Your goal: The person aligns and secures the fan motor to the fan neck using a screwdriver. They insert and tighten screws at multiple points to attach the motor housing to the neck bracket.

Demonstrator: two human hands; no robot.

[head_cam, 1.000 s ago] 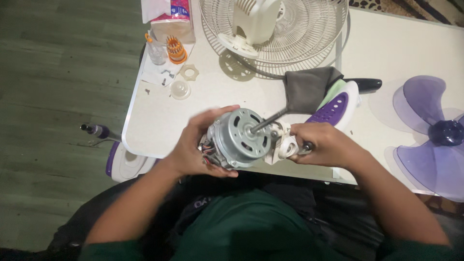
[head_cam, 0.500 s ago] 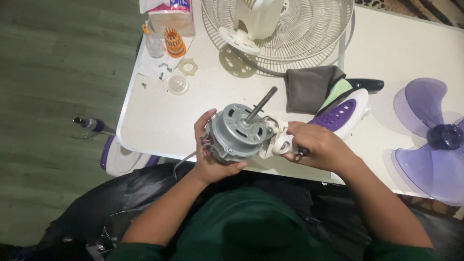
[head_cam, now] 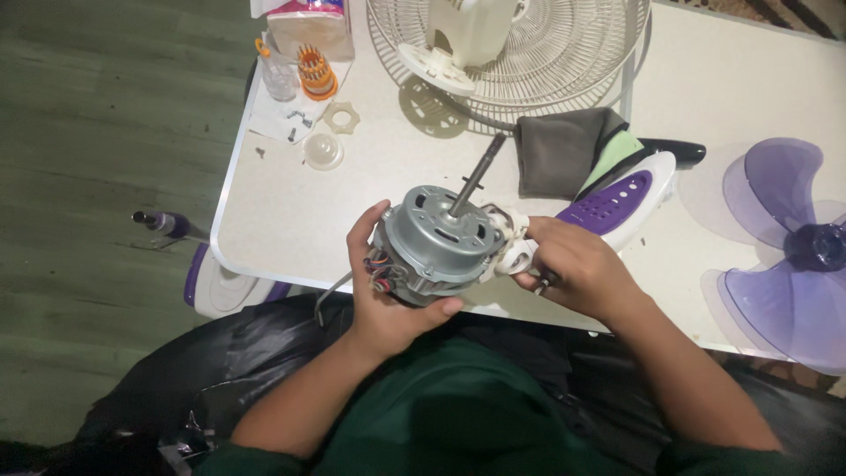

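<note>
Left hand (head_cam: 388, 295): cupped under and around the fan motor (head_cam: 436, 242), fingers curled up its near side, thumb at its left edge; firm grasp, held above the table's near edge.
Fan motor: grey metal round housing, tilted, shaft (head_cam: 476, 176) pointing up and away; red and dark wires (head_cam: 383, 269) show at its lower left, just beside the left palm.
Right hand (head_cam: 573, 269): fingers bent and closed around a white plastic bracket (head_cam: 514, 251) on the motor's right side; a small dark tool tip (head_cam: 544, 284) shows under the fingers, what kind I cannot tell.
Table (head_cam: 291, 220): white, rounded corner, motor held over its front edge.
Behind right hand: white and purple casing (head_cam: 621, 201), with a grey cloth (head_cam: 560, 150) just beyond, touching it.
Right side: clear purple fan blade (head_cam: 784, 256), well apart from the hands.
Far left: clear cap (head_cam: 323, 150), white ring nut (head_cam: 341, 116), loose screws (head_cam: 293, 115), orange bit holder (head_cam: 315, 72).
Far centre: wire fan guard (head_cam: 564, 53) with white housing (head_cam: 471, 31) resting on it.
</note>
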